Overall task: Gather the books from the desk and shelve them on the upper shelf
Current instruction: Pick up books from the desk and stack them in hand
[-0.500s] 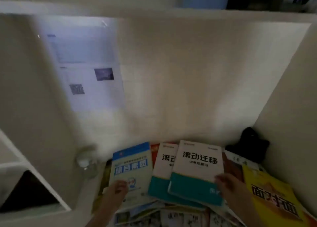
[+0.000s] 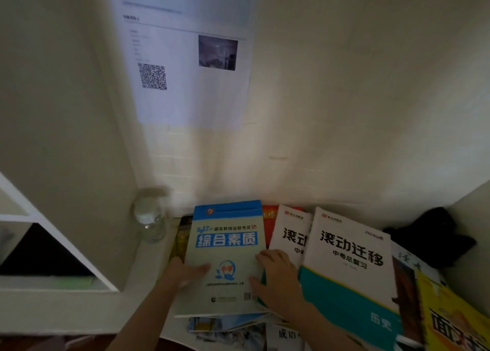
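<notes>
A blue-and-white book (image 2: 228, 244) lies at the left of a loose spread of books on the desk. My left hand (image 2: 183, 271) holds its left edge, thumb on the cover. My right hand (image 2: 278, 279) grips its right edge, thumb and fingers on the cover. Right of it, two white-and-teal books (image 2: 350, 265) overlap, with a red-orange book (image 2: 269, 214) behind them. A yellow book (image 2: 450, 321) lies at the far right, and more books (image 2: 238, 332) show beneath the blue one. The upper shelf is out of view.
A clear bottle (image 2: 151, 218) stands in the left corner against the wall. A black object (image 2: 434, 234) sits in the right corner. A printed sheet with a QR code (image 2: 191, 66) hangs on the back wall. A white side cubby (image 2: 53, 255) opens at the left.
My right hand left the white-and-teal book and moved left onto the blue book's right edge. The view has dropped and come closer; the shelf board above is gone from view.
</notes>
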Available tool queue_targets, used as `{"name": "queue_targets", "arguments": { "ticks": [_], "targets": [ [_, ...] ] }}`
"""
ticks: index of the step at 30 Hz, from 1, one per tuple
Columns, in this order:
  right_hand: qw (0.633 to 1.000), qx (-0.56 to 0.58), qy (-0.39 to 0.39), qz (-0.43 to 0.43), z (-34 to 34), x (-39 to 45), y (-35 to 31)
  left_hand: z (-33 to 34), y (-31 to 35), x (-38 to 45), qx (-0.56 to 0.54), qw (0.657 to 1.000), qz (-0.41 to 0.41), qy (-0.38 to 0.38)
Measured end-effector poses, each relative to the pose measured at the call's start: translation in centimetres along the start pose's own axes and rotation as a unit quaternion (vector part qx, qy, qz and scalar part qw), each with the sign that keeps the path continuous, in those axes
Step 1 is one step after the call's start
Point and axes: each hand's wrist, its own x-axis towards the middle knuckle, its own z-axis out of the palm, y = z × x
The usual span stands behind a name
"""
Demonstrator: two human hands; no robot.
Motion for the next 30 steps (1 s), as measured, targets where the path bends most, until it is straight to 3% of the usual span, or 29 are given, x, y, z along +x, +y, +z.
{"name": "queue_targets", "arguments": {
  "ticks": [3, 7, 10, 11, 13, 15, 17, 19, 21, 25, 26, 28, 30],
  "targets": [
    [1.000, 0.016, 0.011, 0.001, 0.3, 0.1, 0.9, -0.1, 0.9, -1.4, -0.040, 0.998, 0.047, -0.002],
    [0.999, 0.033, -0.013, 0.004, -0.1, 0.1, 0.8, 0.2, 2.5, -5.3, -0.041, 0.988, 0.137, 0.059],
    [0.986, 0.167, -0.003, 0.010, -1.3, -0.3, -0.1, -0.6, 5.1, -9.1, 0.005, 0.955, 0.266, 0.129],
    [0.965, 0.261, -0.006, 0.013, -1.9, -0.5, -0.4, -1.0, 6.4, -10.6, 0.025, 0.940, 0.310, 0.141],
    [0.888, 0.458, -0.004, 0.043, -3.7, -1.1, -0.6, -1.5, 9.1, -12.8, 0.031, 0.921, 0.363, 0.134],
    [0.821, 0.565, 0.023, 0.083, -6.2, -2.2, 0.1, -1.4, 11.6, -14.2, 0.029, 0.922, 0.370, 0.109],
    [0.804, 0.584, 0.033, 0.104, -8.7, -3.9, 1.7, -0.5, 13.9, -15.4, 0.014, 0.927, 0.367, 0.070],
    [0.794, 0.603, -0.004, 0.079, -10.7, -5.8, 3.9, 1.3, 15.5, -16.6, 0.006, 0.931, 0.364, 0.032],
    [0.758, 0.648, -0.021, 0.069, -11.4, -7.2, 5.9, 3.2, 16.9, -17.8, 0.041, 0.922, 0.386, 0.011],
    [0.612, 0.784, 0.031, 0.102, -10.7, -8.5, 7.4, 6.0, 20.6, -20.3, 0.094, 0.899, 0.426, -0.028],
    [0.590, 0.800, 0.046, 0.104, -10.8, -8.9, 7.7, 6.9, 21.6, -20.6, 0.097, 0.898, 0.429, -0.035],
    [0.598, 0.786, 0.088, 0.127, -11.8, -10.1, 9.0, 9.1, 22.8, -20.0, 0.075, 0.907, 0.413, -0.045],
    [0.668, 0.705, 0.151, 0.182, -13.1, -11.2, 11.6, 12.1, 22.3, -18.4, 0.043, 0.924, 0.375, -0.066]
  ]
}}
